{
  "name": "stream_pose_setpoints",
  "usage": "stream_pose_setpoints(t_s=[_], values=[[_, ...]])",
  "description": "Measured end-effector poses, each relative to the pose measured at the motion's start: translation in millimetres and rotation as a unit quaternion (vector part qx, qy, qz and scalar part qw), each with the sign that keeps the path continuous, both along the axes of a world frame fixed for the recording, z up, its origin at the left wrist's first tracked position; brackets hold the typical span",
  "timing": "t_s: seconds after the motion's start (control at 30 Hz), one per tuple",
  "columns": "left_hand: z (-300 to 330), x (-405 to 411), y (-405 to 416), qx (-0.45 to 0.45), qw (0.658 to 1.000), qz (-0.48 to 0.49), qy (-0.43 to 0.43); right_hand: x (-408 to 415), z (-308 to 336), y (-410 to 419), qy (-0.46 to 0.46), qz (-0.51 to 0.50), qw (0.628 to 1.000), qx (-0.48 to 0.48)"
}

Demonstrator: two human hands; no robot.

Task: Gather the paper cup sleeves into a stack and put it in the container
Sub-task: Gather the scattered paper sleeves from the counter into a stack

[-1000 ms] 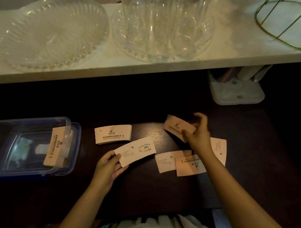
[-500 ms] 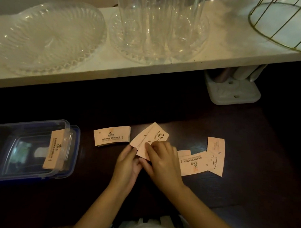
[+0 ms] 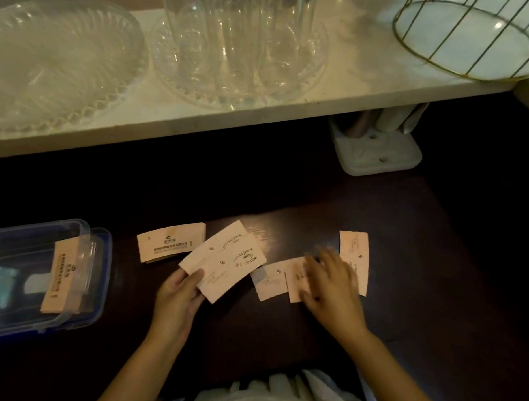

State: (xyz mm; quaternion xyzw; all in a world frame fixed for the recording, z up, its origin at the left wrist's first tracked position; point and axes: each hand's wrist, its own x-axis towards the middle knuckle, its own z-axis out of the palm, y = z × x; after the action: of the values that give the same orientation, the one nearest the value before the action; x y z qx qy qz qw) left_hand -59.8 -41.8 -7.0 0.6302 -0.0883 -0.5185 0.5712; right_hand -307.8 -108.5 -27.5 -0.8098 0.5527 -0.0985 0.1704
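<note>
Dim counter setup: dark tabletop point(image 3: 292, 334) under a pale shelf point(image 3: 358, 86) loaded with clear glassware.

Step in hand, as I read it: collecting loose sleeves into the held bunch. To do it well, slide each flat sleeve to the free hand's fingertips, lift by an edge, square it against the held ones before adding more. The paper is thin and flat on the wood, so pinching from above may just push it around.

Left hand point(image 3: 176, 299): closed in a pinch, thumb on top, holding two fanned sleeves point(image 3: 226, 261) by their near corner, not squared.

Right hand point(image 3: 332, 285): fingers spread, palm down, blurred, over two overlapping loose sleeves point(image 3: 275, 279) just left of it. Contact: cannot tell. It holds nothing.

One more single sleeve point(image 3: 356, 254) lies just beyond the right hand, partly under it.

A squared stack point(image 3: 170, 245) sits just beyond the left hand. Container point(image 3: 92, 296) is further left of the left hand, open, with one bundle point(image 3: 62, 279) leaning inside.
</note>
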Motion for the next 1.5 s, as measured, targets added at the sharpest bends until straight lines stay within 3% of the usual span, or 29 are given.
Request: stream_pose_setpoints(t_s=[0.13, 0.33, 0.4, 0.5, 0.57, 0.63, 0.77, 0.93, 1.03, 1.2, 1.33, 1.5], values=[[-2.6, 0.4, -2.5, 0.012, 1.000, 0.015, 0.013, -40.3, -12.0, -21.4, 0.099, 0.036, 0.993, 0.061], [2.2, -6.7, -7.6, 0.020, 0.999, 0.005, 0.028, -42.1, 3.3, -39.6, 0.112, 0.082, 0.989, 0.052], [4.2, -8.7, -8.8, 0.024, 0.999, -0.003, 0.035, -43.6, 13.5, -42.1, 0.042, 0.078, 0.993, 0.083], [7.5, -13.9, -11.5, 0.041, 0.998, -0.024, 0.045, -49.1, 38.0, -39.4, -0.166, -0.004, 0.975, 0.147], [9.5, -18.9, -13.6, 0.051, 0.997, -0.043, 0.049, -51.6, 50.7, -33.2, -0.262, -0.039, 0.963, 0.055], [11.7, -25.4, -15.4, 0.057, 0.995, -0.066, 0.046, -45.2, 58.5, -21.6, -0.292, -0.021, 0.954, -0.070], [16.6, -37.4, -17.4, 0.041, 0.992, -0.098, 0.067, -19.2, 42.3, 3.6, -0.194, 0.126, 0.950, -0.208], [20.4, -39.3, -16.2, 0.023, 0.988, -0.142, 0.057, -2.9, 13.4, 14.9, -0.161, 0.191, 0.938, -0.239], [14.5, -37.6, -12.2, 0.034, 0.992, -0.120, 0.028, -3.4, 3.9, 13.6, -0.141, 0.220, 0.948, -0.180], [7.4, -20.2, -0.4, 0.051, 0.997, -0.059, -0.011, -20.4, -6.8, -8.4, -0.112, 0.046, 0.993, -0.010], [2.1, -5.8, 7.7, 0.054, 0.998, -0.019, -0.017, -12.7, -18.6, -19.8, -0.013, 0.098, 0.994, 0.047], [-3.7, -0.9, 13.0, 0.047, 0.999, 0.002, -0.021, -8.9, -28.5, -21.5, 0.035, 0.096, 0.994, 0.024]])
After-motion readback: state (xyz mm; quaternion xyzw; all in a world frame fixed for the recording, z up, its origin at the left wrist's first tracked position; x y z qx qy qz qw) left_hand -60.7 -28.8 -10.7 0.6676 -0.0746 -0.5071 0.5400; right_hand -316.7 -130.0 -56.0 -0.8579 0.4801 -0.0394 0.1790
